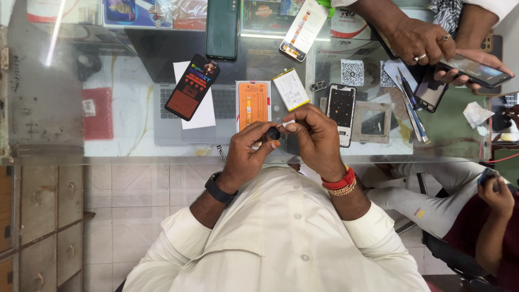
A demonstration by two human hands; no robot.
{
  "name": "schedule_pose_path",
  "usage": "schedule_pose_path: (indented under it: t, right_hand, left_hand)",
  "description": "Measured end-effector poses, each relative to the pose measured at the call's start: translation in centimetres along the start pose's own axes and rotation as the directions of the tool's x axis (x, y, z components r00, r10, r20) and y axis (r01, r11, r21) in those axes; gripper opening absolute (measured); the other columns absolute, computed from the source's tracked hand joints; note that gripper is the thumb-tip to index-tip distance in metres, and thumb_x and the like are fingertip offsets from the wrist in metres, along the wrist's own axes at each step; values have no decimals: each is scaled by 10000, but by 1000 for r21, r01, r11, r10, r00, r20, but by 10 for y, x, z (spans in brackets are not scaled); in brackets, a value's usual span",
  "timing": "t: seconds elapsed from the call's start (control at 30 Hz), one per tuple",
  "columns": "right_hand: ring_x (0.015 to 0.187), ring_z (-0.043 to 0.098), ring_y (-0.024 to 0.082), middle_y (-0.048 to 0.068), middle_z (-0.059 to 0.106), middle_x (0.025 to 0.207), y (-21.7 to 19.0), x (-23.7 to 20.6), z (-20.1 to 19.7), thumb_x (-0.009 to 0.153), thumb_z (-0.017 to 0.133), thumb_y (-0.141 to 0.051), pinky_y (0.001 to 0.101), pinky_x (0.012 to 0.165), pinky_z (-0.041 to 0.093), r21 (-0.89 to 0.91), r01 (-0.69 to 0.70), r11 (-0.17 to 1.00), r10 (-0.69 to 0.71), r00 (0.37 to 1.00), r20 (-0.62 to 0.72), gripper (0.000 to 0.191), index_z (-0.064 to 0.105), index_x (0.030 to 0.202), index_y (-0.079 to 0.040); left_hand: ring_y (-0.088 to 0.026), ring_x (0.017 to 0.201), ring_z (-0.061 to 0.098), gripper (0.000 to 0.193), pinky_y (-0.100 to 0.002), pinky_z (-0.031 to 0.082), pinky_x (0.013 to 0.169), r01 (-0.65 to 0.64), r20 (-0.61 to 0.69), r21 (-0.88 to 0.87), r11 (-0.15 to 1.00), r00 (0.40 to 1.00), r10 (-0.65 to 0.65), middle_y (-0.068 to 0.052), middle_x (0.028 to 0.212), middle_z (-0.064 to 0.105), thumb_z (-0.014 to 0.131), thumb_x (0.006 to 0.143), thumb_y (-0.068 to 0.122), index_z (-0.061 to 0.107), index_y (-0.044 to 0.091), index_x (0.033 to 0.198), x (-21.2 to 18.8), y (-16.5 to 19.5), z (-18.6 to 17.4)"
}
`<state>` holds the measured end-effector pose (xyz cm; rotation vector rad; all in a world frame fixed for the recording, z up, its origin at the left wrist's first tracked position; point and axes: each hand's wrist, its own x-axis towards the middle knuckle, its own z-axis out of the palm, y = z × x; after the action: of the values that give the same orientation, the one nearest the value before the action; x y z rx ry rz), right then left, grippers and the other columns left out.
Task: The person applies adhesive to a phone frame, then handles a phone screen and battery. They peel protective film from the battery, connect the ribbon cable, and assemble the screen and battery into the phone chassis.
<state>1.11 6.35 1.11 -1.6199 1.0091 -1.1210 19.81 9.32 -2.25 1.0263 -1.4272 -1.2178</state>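
In the head view, pinches a small black round part (273,133) between thumb and fingertips of the left hand (246,148), closed tight and raised just above the glass counter (108,146), probably to hold so tiny a piece steady and close to the eyes. Nips a small white piece (288,124) in the narrow thumb-and-finger grip of the right hand (316,138), right against the black part, likely for fine work. Has the opened phone (341,111), white battery (291,89) and orange card (253,103) lying just beyond the hands, seemingly for easy reach.
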Motion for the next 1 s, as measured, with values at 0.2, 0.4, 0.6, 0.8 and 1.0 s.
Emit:
schedule_pose_path:
  t: [0.2,0.4,0.6,0.8,1.0]
  right_hand:
    - [946,759,157,94,668,1050,-2,0,-1,1041,613,11,245,813,621,-22,-8,1000,8,1000,5,68,652,1061,62]
    - [941,765,169,91,653,1019,-8,2,-2,1034,601,44,265,815,653,-87,31,996,-28,999,29,54,650,1057,48]
    - [930,764,168,87,652,1002,-16,4,-3,1021,619,55,269,805,664,-143,66,987,-58,996,60,41,642,1049,36]
    - [884,741,168,98,658,981,-21,4,-8,1002,648,62,269,758,619,-287,166,943,-143,984,102,46,646,1040,36]
    - [873,747,153,92,648,988,-19,2,-5,1016,626,61,266,742,633,-105,24,994,-18,998,58,47,636,1048,27]
  left_hand:
    - [-151,984,719,332,-277,621,856,5,-9,11,1000,1000,-5,-105,1126,722,727,964,117,670,-4,1268,-1,2,0]
    - [-177,1017,721,313,-294,610,846,-51,-12,106,993,999,53,-120,1127,725,738,955,99,684,-1,1246,0,6,-4]
    - [-182,1027,721,332,-294,614,860,-56,-12,112,992,998,57,-127,1141,715,738,942,97,676,-5,1252,0,10,-5]
    - [-235,1015,701,352,-337,563,860,-162,-9,277,947,985,171,-126,1129,715,775,925,116,679,-4,1242,-2,15,-6]
    - [-231,956,666,355,-345,539,815,-155,3,274,949,987,160,-120,1076,693,779,904,100,681,-3,1230,-4,22,-4]
